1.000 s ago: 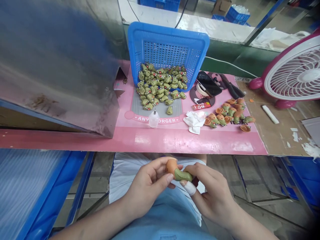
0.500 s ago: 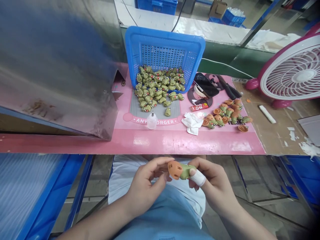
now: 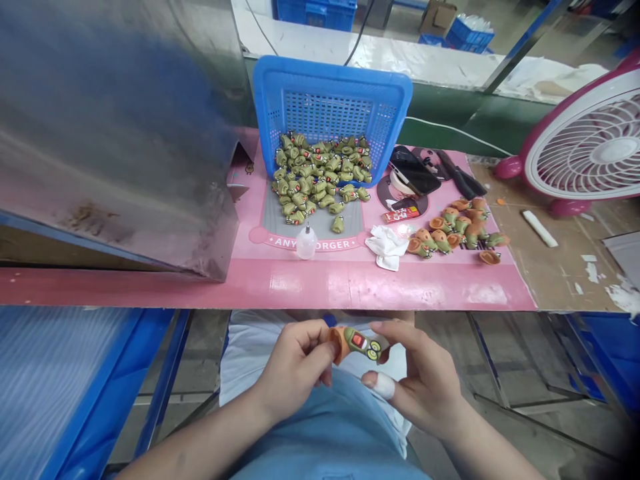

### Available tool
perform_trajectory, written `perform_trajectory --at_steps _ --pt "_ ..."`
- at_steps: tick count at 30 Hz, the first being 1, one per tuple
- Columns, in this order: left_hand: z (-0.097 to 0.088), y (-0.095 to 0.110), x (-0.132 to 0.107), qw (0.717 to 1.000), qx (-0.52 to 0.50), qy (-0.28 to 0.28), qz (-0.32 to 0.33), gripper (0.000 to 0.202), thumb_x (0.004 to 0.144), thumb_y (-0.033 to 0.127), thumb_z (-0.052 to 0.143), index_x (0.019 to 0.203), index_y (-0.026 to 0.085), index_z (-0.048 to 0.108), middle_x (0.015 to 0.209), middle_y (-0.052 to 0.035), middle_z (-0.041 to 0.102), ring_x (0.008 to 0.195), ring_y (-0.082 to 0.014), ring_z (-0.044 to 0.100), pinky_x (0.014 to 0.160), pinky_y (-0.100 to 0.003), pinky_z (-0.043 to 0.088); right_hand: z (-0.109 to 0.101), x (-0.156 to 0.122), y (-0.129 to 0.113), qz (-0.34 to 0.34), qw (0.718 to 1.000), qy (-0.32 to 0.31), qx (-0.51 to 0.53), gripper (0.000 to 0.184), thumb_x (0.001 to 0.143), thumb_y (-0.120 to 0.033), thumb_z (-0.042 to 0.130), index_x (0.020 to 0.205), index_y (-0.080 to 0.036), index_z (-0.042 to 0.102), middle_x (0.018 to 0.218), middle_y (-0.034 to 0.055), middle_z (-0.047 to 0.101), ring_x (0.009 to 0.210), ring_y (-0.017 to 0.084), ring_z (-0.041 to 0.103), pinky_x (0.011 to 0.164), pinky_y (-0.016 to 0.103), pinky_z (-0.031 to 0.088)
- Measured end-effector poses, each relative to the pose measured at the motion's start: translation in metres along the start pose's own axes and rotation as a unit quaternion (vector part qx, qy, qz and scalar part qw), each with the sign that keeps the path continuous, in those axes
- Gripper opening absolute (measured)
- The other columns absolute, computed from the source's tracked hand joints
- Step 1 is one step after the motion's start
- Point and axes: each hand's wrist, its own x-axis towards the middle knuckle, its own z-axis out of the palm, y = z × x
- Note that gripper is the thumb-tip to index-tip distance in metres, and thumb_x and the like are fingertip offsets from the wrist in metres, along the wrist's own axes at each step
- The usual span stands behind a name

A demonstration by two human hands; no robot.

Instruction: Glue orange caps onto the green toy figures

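Note:
Over my lap, a small toy figure with a green body, yellow-ringed eyes, a red mouth and an orange cup-shaped piece is tilted with its face toward me. My left hand pinches the orange end between thumb and fingers. My right hand is at the eye end, its thumb with a white wrap held away and its fingers spread around the far side; whether they touch the figure is hard to see. On the table, several green-and-orange figures lie grouped at the right.
A tipped blue basket spills many green pieces onto the pink mat. A small clear squeeze bottle, a white cloth and a phone lie nearby. A metal housing stands left, a fan right.
The figure has been turned, so its face now shows instead of the orange dome. My right thumb has come off it and the right fingers have spread.

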Motion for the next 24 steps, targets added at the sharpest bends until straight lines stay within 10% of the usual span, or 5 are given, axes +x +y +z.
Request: perform_trajectory --at_steps 15,24 --pt "0.001 -0.016 0.009 0.994 -0.057 -0.051 -0.082 0.029 0.073 0.036 0.047 0.051 0.016 0.049 0.034 0.0047 0.044 0.03 -0.0069 0.038 0.034 -0.018 0.026 0.004 -0.003 0.004 0.071 0.997 0.013 0.014 0.02 0.077 -0.019 0.058 0.097 -0.02 0.056 0.077 0.0005 0.063 0.056 0.01 0.055 0.053 0.021 0.046" --pt "-0.002 -0.033 0.013 0.995 -0.054 -0.026 -0.085 0.037 0.074 0.048 0.052 0.057 0.015 0.052 0.039 0.0016 0.052 0.037 -0.009 0.043 0.04 -0.018 0.031 -0.053 0.014 0.139 0.282 0.926 0.217 -0.122 0.02 0.082 -0.033 0.054 0.083 -0.013 0.056 0.062 -0.0034 0.054 0.051 0.009 0.051 0.05 0.023 0.043"
